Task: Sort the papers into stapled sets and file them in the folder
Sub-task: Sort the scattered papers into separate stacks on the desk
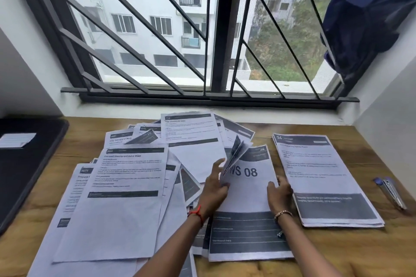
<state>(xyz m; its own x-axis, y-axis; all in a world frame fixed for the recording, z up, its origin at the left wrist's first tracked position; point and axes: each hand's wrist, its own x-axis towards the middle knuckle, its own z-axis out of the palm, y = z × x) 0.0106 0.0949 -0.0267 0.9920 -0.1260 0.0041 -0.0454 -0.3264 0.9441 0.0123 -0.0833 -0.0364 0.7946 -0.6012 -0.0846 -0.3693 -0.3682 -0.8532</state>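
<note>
A loose spread of printed papers (126, 186) covers the left and middle of the wooden desk (351, 252). In the middle lies a sheet marked "WS 08" (247, 200). My left hand (215, 189) pinches a small bunch of lifted pages (236, 155) at that sheet's left edge, fanning them upward. My right hand (279, 193) rests on the sheet's right edge, fingers curled against the paper. A neat stack of papers (324, 177) lies to the right. A black folder (24, 164) with a white label sits at the far left. A blue and silver stapler (390, 192) lies at the far right.
A barred window (202, 29) and its sill run along the back of the desk. A dark blue cloth (364, 13) hangs at the upper right. White walls close in both sides. Bare wood shows along the right and near edges.
</note>
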